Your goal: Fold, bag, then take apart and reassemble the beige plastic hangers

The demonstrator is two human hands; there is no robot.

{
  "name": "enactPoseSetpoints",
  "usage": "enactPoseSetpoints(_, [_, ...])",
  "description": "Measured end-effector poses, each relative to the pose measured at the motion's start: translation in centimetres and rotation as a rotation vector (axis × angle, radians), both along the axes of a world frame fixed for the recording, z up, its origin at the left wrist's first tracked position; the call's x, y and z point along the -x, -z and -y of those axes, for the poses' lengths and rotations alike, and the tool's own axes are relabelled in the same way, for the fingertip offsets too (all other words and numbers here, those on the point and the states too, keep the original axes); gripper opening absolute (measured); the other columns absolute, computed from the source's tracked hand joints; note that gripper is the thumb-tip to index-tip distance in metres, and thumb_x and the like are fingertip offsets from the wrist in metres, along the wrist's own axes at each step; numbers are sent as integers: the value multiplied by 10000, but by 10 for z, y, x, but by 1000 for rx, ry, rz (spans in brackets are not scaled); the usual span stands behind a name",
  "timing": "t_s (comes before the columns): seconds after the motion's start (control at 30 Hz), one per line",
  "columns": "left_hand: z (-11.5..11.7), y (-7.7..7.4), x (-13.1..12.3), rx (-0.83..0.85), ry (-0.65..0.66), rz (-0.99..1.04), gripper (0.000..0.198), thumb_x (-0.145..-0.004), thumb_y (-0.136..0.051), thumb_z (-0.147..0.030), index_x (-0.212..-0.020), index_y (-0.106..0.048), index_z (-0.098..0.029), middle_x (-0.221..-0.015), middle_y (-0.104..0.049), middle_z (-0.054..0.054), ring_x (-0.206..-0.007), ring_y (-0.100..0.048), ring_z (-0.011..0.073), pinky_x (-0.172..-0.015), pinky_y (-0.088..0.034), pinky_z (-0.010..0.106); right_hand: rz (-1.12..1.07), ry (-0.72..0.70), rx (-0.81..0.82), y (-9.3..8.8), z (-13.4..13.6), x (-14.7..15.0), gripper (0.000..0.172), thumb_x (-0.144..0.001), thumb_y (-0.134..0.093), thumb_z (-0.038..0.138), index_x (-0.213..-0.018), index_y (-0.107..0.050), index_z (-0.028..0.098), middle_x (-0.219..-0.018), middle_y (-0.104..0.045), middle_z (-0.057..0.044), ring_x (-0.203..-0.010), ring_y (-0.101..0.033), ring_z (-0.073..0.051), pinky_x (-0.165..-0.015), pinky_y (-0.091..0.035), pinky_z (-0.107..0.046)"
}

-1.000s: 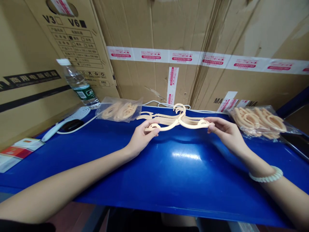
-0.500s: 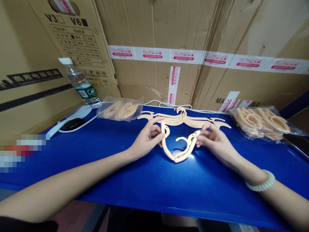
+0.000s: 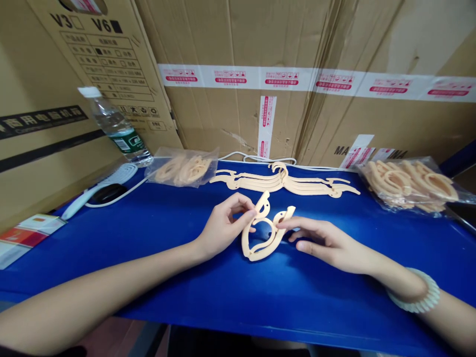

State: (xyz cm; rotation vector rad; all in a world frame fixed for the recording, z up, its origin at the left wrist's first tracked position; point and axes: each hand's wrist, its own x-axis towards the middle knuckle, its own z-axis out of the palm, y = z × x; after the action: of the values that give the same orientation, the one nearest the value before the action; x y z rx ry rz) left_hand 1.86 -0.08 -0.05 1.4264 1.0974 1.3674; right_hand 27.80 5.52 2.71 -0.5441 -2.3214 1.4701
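Observation:
A beige folding clothes hanger (image 3: 273, 244) is partly folded into a V, with its hook curled between the two arms. My left hand (image 3: 226, 223) pinches the left arm of it between thumb and fingers. At the other arm, my right hand (image 3: 330, 240) has its fingers stretched out, the index fingertip touching the hanger and the thumb apart from it. Behind lie several unfolded beige hangers (image 3: 256, 184), stacked with their hooks together.
Clear bags of folded hangers lie at left (image 3: 182, 168) and right (image 3: 409, 183). A water bottle (image 3: 122, 134), a pale green brush (image 3: 98, 188), a black mouse-like object (image 3: 109, 194) and a small box (image 3: 29, 235) are at left. Cardboard (image 3: 238, 114) walls the back of the blue table (image 3: 178, 297).
The hanger's two arms have swung closer together, from a wide spread to a narrow V. My right hand has loosened its pinch and stretched its fingers. The view has shifted slightly.

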Motion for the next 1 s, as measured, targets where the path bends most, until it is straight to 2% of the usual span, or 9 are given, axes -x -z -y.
enactPoseSetpoints(0.1, [0, -1, 1, -45, -51, -89, 148, -891, -683, -291, -874, -607, -165, -881, -657, 19, -830, -657, 140, -707, -585, 239, 31, -4, -76, -1, 2, -1, 413, -993, -580, 310, -1404, -577, 273, -1455, -565, -96, -1294, -563, -240, -1038, -516, -391])
enactPoseSetpoints(0.2, [0, -3, 2, -47, -66, -148, 142, -877, -698, -289, -854, -631, -165, -891, -683, 29, -864, -668, 154, -729, -558, 242, 38, 13, -109, -2, 1, 0, 414, -1002, -563, 294, -1416, -566, 291, -1448, -572, -84, -1237, -599, -210, -1015, -530, -361])
enactPoseSetpoints(0.33, [4, -5, 2, -49, 19, -146, 121, -862, -702, -277, -845, -661, -164, -1059, -715, 75, -999, -683, 201, -787, -570, 279, 25, 61, -132, -3, -2, 0, 434, -988, -586, 297, -1421, -561, 310, -1399, -603, -77, -1132, -650, -191, -954, -566, -340])
enactPoseSetpoints(0.47, [7, -4, 1, -43, 118, -128, 104, -881, -674, -241, -954, -694, -169, -1220, -693, 102, -1135, -663, 233, -880, -583, 321, 25, 72, -224, -4, -3, 0, 417, -967, -614, 314, -1383, -597, 298, -1375, -609, -84, -1191, -622, -228, -951, -572, -367])
enactPoseSetpoints(0.57, [7, -2, 1, -38, 207, -114, 187, -889, -660, -207, -1069, -702, -176, -1310, -647, 110, -1195, -639, 242, -938, -578, 346, 23, 74, -252, -4, -3, 0, 421, -958, -627, 290, -1376, -583, 288, -1381, -592, -92, -1201, -617, -226, -972, -565, -377])
enactPoseSetpoints(0.7, [5, 1, 2, 7, 278, -110, 266, -897, -661, -214, -1160, -699, -190, -1362, -608, 111, -1159, -651, 231, -946, -581, 363, 15, 99, -251, -5, -2, -1, 374, -954, -627, 273, -1326, -592, 255, -1353, -595, -109, -1198, -623, -244, -999, -556, -408])
enactPoseSetpoints(0.9, [2, 0, 2, 17, 259, -111, 266, -893, -649, -212, -1147, -720, -176, -1335, -635, 114, -1073, -673, 208, -932, -587, 362, -12, 149, -259, -5, -2, -1, 339, -942, -638, 284, -1277, -593, 255, -1298, -610, -105, -1156, -643, -262, -982, -568, -432])
enactPoseSetpoints(1.0, [1, -2, 3, -8, 284, -174, 304, -913, -584, -165, -1191, -705, -185, -1362, -625, 111, -1127, -660, 220, -934, -584, 362, 11, 121, -278, -3, -4, -2, 348, -960, -611, 263, -1305, -568, 259, -1332, -597, -101, -1191, -623, -252, -1006, -552, -419])
